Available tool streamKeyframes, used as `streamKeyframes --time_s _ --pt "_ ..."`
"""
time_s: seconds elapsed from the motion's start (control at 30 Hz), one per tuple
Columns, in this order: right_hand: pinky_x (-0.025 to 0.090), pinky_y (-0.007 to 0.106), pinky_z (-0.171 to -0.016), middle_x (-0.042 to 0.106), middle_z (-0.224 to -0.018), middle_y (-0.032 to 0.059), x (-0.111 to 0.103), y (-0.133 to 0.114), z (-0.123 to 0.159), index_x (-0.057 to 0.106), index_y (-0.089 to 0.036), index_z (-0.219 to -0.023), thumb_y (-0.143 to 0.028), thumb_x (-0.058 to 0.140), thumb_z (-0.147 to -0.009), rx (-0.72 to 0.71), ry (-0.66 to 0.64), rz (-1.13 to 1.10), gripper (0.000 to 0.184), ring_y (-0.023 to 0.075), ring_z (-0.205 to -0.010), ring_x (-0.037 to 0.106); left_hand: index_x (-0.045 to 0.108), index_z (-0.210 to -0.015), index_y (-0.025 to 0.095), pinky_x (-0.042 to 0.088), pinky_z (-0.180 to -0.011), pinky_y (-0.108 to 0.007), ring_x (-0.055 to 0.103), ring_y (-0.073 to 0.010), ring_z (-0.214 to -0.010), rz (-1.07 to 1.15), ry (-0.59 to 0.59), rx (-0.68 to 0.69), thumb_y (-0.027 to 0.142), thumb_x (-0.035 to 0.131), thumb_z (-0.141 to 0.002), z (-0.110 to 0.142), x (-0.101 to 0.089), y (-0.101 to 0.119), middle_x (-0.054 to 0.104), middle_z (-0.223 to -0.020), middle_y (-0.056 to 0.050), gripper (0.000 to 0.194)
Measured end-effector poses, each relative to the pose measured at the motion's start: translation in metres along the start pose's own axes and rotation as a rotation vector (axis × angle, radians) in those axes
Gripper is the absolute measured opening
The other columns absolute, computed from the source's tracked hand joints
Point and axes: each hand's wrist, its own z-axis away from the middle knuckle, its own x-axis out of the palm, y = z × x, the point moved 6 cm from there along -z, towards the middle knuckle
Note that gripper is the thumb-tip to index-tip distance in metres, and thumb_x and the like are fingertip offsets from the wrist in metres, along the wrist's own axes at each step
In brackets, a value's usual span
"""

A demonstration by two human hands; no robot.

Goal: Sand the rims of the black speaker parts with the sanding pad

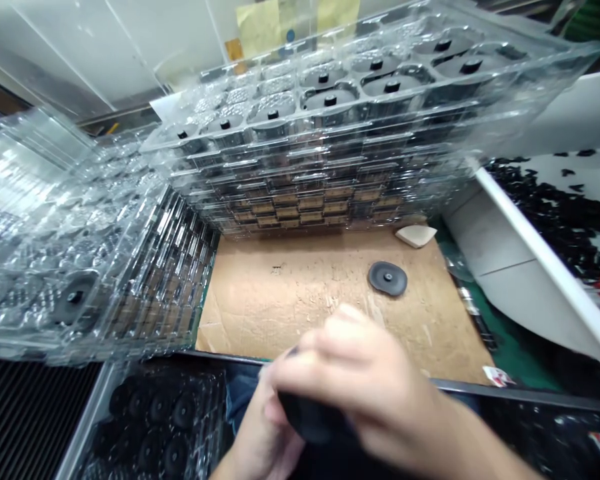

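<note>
Close to my body, below the cardboard, my two hands are together over a dark rounded rubber part. My left hand grips it from the left with closed fingers. Over its top my right hand is curled and blurred by motion. Most of the part is hidden by the fingers. On the cardboard, beyond my right hand, lies a grey-black rubber disc with a small raised centre. A pale wedge-shaped block rests farther back on the cardboard.
A tall stack of clear plastic trays rises behind, several top pockets holding black-stemmed discs. Another tray stack stands at left. Lower left, a tray holds black parts. At right, a white bin contains loose black pieces.
</note>
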Motion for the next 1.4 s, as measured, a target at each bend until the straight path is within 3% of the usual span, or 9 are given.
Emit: streamKeyframes --time_s 0.1,0.2,0.43,0.53,0.67,0.77,0.93,1.17,1.4 --pt "0.044 0.027 -0.072 0.067 -0.091 0.0018 0.003 0.059 0.023 0.064 -0.023 -0.103 -0.015 0.041 -0.088 0.420 0.043 0.014 0.028 0.0141 -0.081 0.060 0.066 -0.103 0.021 0.045 -0.093 -0.038 0.060 -0.0283 -0.102 0.127 0.018 -0.022 0.047 0.073 -0.056 -0.004 -0.008 0.002 0.067 -0.108 -0.009 0.054" --pt "0.049 0.027 -0.068 0.068 -0.087 0.0042 0.022 0.094 0.058 0.065 -0.020 -0.102 -0.020 0.045 -0.088 0.580 0.065 0.046 0.024 0.0161 -0.077 0.063 0.062 -0.109 0.022 0.041 -0.097 -0.038 0.059 -0.0261 -0.105 0.238 0.059 -0.003 0.040 0.069 -0.064 -0.007 -0.019 0.004 0.067 -0.108 -0.009 0.049" --pt "0.052 0.025 -0.059 0.070 -0.091 0.0046 0.030 0.082 0.076 0.066 -0.020 -0.101 -0.028 0.047 -0.087 0.685 0.166 0.032 0.024 0.0170 -0.074 0.066 0.062 -0.109 0.022 0.045 -0.093 -0.036 0.058 -0.0256 -0.106 0.218 0.053 0.036 0.035 0.070 -0.066 -0.011 -0.021 0.002 0.065 -0.111 -0.010 0.046" --pt "0.051 0.028 -0.075 0.066 -0.106 0.0050 0.008 0.047 0.045 0.061 -0.021 -0.108 -0.025 0.045 -0.089 0.583 0.327 0.033 0.025 0.0186 -0.094 0.062 0.064 -0.107 0.022 0.048 -0.087 -0.030 0.060 -0.0223 -0.100 0.143 0.061 0.073 0.032 0.074 -0.063 -0.011 -0.018 0.002 0.067 -0.105 -0.008 0.046" --pt "0.051 0.028 -0.070 0.067 -0.090 0.0046 0.019 0.008 0.011 0.060 -0.017 -0.106 -0.013 0.041 -0.086 0.350 0.100 -0.100 0.027 0.0162 -0.078 0.062 0.062 -0.108 0.026 0.046 -0.088 -0.028 0.059 -0.0210 -0.102 0.098 0.130 0.050 0.029 0.069 -0.070 -0.007 -0.025 0.001 0.068 -0.104 -0.005 0.038" --pt "0.050 0.025 -0.067 0.067 -0.086 0.0016 0.033 0.007 0.006 0.062 -0.019 -0.098 -0.011 0.042 -0.086 0.388 -0.050 -0.160 0.025 0.0139 -0.074 0.062 0.065 -0.102 0.027 0.048 -0.083 -0.027 0.061 -0.0191 -0.095 0.071 0.164 0.061 0.029 0.069 -0.069 -0.004 -0.028 0.002 0.068 -0.101 -0.003 0.034" --pt "0.048 0.030 -0.069 0.066 -0.087 0.0062 0.021 0.003 0.012 0.059 -0.013 -0.104 -0.013 0.041 -0.086 0.282 0.201 -0.033 0.026 0.0175 -0.075 0.061 0.070 -0.088 0.024 0.044 -0.089 -0.028 0.061 -0.0185 -0.092 0.077 0.063 0.060 0.029 0.079 -0.055 -0.003 -0.015 0.006 0.070 -0.088 -0.001 0.034" --pt "0.045 0.025 -0.063 0.066 -0.084 0.0005 0.001 0.007 0.035 0.058 -0.021 -0.105 -0.012 0.043 -0.087 0.385 0.009 0.105 0.026 0.0132 -0.069 0.058 0.068 -0.099 0.026 0.046 -0.082 -0.020 0.061 -0.0164 -0.095 0.124 0.007 0.069 0.030 0.084 -0.044 -0.003 -0.013 0.009 0.070 -0.102 -0.003 0.057" --pt "0.038 0.028 -0.061 0.060 -0.068 0.0015 0.000 0.015 0.006 0.065 -0.020 -0.099 -0.016 0.036 -0.092 0.033 0.026 0.121 0.030 0.0146 -0.063 0.050 0.064 -0.106 0.023 0.046 -0.088 -0.028 0.060 -0.0216 -0.100 0.138 -0.040 0.004 0.038 0.079 -0.053 0.003 -0.010 0.005 0.067 -0.110 -0.006 0.057"
